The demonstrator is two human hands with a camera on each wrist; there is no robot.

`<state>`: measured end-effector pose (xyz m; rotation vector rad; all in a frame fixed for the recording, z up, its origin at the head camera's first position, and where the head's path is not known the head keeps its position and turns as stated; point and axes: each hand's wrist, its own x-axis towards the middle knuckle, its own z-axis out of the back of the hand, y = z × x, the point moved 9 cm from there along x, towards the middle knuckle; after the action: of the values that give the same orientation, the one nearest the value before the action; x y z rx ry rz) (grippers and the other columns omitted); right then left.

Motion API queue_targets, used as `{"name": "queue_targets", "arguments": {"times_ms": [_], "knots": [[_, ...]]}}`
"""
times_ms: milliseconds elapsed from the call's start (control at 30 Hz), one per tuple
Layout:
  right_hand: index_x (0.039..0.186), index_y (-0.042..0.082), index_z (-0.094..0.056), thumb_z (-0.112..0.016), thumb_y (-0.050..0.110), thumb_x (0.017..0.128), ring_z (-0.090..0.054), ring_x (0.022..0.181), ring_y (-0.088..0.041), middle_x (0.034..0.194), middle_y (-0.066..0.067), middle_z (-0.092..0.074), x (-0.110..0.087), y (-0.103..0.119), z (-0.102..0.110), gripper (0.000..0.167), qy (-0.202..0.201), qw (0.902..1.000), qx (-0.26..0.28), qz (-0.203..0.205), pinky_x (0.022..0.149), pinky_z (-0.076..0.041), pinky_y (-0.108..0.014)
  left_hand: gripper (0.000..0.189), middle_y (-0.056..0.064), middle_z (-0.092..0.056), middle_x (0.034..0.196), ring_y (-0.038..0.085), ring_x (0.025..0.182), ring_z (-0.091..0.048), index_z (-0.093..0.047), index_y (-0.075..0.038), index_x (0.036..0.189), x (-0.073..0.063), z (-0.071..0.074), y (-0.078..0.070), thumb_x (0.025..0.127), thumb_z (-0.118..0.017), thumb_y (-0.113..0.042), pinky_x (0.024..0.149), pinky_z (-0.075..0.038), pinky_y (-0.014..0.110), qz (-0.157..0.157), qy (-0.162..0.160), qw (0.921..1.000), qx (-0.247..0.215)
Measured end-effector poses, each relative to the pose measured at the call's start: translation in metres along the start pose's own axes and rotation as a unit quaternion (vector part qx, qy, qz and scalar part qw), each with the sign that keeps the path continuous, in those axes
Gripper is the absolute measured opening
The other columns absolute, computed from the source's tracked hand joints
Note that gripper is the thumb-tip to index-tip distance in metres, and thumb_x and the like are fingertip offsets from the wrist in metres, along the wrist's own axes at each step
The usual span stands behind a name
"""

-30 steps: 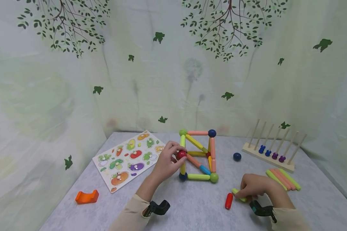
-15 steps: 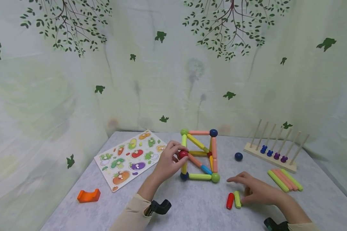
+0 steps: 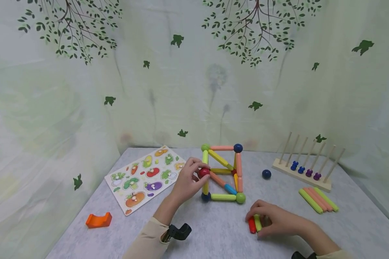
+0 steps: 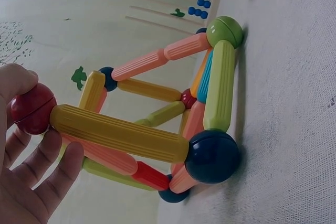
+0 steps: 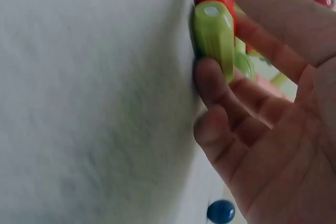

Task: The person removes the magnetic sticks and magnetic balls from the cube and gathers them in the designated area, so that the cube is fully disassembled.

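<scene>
My left hand pinches a red ball between thumb and fingers. The ball is at one end of a yellow rod in an upright frame of coloured rods and balls; a dark blue ball joins the rod's other end. On the table to the frame's right, my right hand curls round two short rods that lie side by side. Of these, the red rod is under the fingertips and the light green rod is nearer the thumb.
A loose dark blue ball lies right of the frame. Beyond it stands a wooden peg board with beads, with several longer rods in front. To the left are a vegetable puzzle board and an orange curved block.
My right hand let go of the green rod beside the red one, lifted open, then came back round both. Both rods have shifted slightly left and lie closer together. My left hand stays put.
</scene>
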<state>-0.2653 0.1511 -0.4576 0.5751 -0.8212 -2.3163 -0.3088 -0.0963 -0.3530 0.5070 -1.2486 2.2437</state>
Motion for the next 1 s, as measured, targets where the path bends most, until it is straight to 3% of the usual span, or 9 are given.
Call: {"name": "queue_targets", "arguments": {"times_ms": [200,467,700,833,1000], "knots": [[0.108,0.041,-0.065,-0.081,0.041,0.081,-0.049,0.088,-0.007,0.108,0.006,-0.049,0.006,0.003,-0.005,0.031,-0.029,0.9968,-0.067,-0.032,0.071,-0.043,-0.021,0.021,0.0,-0.054,0.113,0.013,0.094,-0.057,-0.069,-0.015,0.113,0.001,0.0,-0.001,0.092,-0.071,-0.017,0.07,-0.057,0.023,-0.003,0.0,1.0,-0.002],[0.108,0.038,-0.066,-0.08,0.037,0.083,-0.048,0.088,-0.006,0.105,0.006,-0.05,0.004,0.008,-0.006,0.028,-0.036,0.997,-0.065,-0.018,0.072,-0.042,-0.02,0.024,0.0,-0.054,0.113,0.013,0.094,-0.057,-0.069,-0.009,0.115,0.0,-0.001,0.002,0.092,-0.071,-0.016,0.071,-0.057,0.024,0.002,0.003,1.0,-0.001],[0.124,0.036,-0.062,-0.08,0.049,0.079,-0.052,0.075,-0.007,0.11,0.005,-0.052,0.004,0.008,0.003,0.05,-0.052,0.994,-0.079,-0.056,0.063,-0.045,-0.021,0.024,0.0,-0.054,0.113,0.013,0.094,-0.057,-0.069,-0.009,0.115,0.0,-0.001,0.001,0.092,-0.071,-0.017,0.07,-0.057,0.024,0.001,0.002,1.0,0.001],[0.128,0.023,-0.058,-0.079,0.042,0.083,-0.054,0.071,-0.006,0.112,-0.001,-0.057,0.008,0.017,0.03,0.053,-0.12,0.9879,-0.084,-0.051,0.061,-0.047,-0.021,0.022,-0.001,-0.054,0.113,0.013,0.095,-0.057,-0.069,-0.012,0.114,0.0,0.0,0.001,0.092,-0.072,-0.017,0.07,-0.058,0.025,0.001,-0.001,1.0,0.004],[0.134,0.017,-0.053,-0.079,0.023,0.086,-0.056,0.076,-0.006,0.108,-0.004,-0.063,0.017,0.035,0.066,0.054,-0.233,0.9665,-0.104,-0.023,0.063,-0.051,-0.019,0.021,-0.001,-0.054,0.113,0.012,0.095,-0.057,-0.069,-0.017,0.112,-0.001,0.0,0.0,0.092,-0.072,-0.017,0.071,-0.058,0.026,0.003,-0.003,1.0,0.001]]}}
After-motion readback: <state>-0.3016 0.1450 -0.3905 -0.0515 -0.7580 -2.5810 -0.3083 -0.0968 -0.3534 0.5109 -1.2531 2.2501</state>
